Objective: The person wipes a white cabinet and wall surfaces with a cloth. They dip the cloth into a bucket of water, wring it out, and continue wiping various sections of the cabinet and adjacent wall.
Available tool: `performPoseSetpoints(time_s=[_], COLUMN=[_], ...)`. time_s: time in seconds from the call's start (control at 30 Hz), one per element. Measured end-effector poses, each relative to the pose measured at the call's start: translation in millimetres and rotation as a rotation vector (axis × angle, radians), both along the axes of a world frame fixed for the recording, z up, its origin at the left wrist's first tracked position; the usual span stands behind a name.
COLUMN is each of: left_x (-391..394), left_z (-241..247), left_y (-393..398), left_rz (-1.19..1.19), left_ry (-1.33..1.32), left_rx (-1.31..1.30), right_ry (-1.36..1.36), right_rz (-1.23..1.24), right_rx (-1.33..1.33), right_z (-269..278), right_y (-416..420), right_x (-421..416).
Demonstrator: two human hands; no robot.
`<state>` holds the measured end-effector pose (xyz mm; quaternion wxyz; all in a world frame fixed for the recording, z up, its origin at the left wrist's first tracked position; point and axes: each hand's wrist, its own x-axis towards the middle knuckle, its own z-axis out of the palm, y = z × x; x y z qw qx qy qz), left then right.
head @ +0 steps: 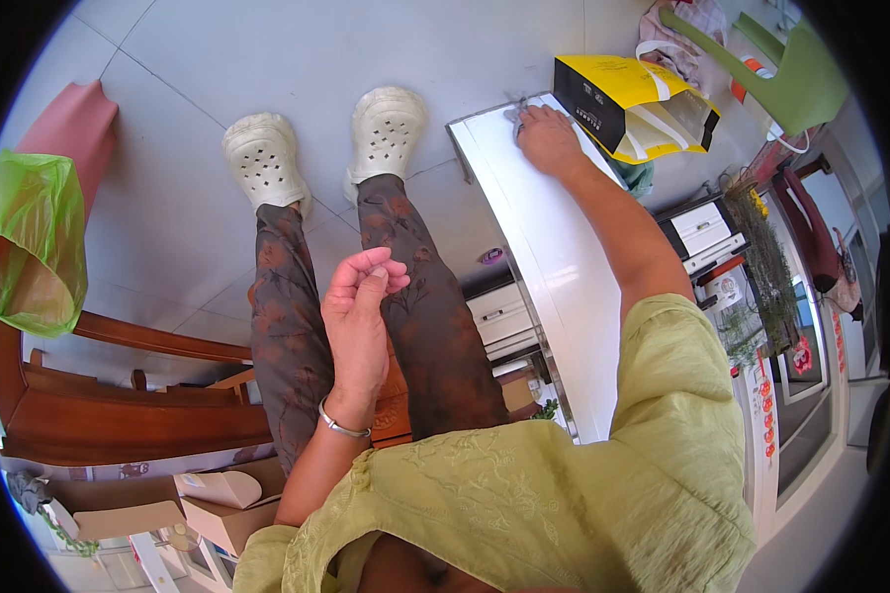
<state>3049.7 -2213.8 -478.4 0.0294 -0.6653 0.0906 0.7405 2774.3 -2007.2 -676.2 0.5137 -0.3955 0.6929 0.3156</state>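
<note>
My right hand reaches to the far end of a glossy white tabletop. A crumpled grey cloth is under and beside its fingers, partly hidden by them. My left hand hangs in the air above my legs, palm turned up. Its fingers are curled and the thumb meets them, with nothing visible in the grip. A silver bangle circles the left wrist. Just past my right hand, a yellow and black paper bag with white handles lies against the table's edge.
A green plastic chair stands at the upper right. To the left, a green plastic bag hangs over a pink object. Wooden furniture and an open cardboard box are lower left. My white clogs rest on the tiled floor.
</note>
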Motion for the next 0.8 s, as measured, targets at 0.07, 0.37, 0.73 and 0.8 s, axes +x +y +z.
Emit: performPoseSetpoints(time_s=[0.07,0.37,0.73,0.8], left_x=[-6.3,-11.9,-10.2,-13.8], left_z=[-3.4,-3.9,-11.6,-11.9], left_y=[-1.6,-2.7,-6.9,-6.5], left_rz=[-0.003,-0.009,-0.001,-0.003], left_ry=[0.010,0.074,0.051,0.068], left_rx=[0.004,0.014,-0.017,-0.014], right_ry=[0.051,0.053,0.224,0.268], right_rz=[-0.038,-0.052,-0.052,0.017], right_rx=[0.037,0.018,-0.038,-0.085], right_z=[-7.8,-28.7,-9.7,-20.4], right_y=[9.3,-3.6,3.9,9.2], right_x=[-17.6,26.8,-14.2,-1.0])
